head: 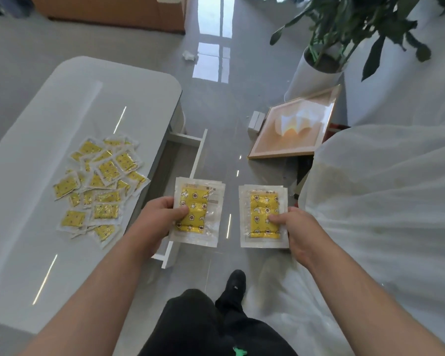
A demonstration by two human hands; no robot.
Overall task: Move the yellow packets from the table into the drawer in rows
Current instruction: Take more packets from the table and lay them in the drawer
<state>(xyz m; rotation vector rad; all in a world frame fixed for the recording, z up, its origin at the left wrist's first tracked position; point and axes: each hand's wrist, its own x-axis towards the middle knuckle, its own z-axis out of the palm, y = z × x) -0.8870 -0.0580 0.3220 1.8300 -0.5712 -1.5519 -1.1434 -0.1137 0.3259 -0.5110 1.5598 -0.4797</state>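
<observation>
Several yellow packets [98, 186] lie in a loose heap on the white table [62, 104], left of centre. The drawer [175, 160] stands pulled out from the table's right side, its inside looking bare where it shows. My left hand [162, 214] grips a small stack of yellow packets [198, 211] by its left edge, thumb on top, over the drawer's front part. My right hand [293, 227] grips a second stack of packets [262, 214] by its right edge, held over the floor to the right of the drawer.
A framed picture [293, 129] leans on the grey floor beside a white plant pot [314, 73]. White sheeting [383, 201] covers furniture on the right. My dark trouser legs and shoe [237, 281] are below the hands.
</observation>
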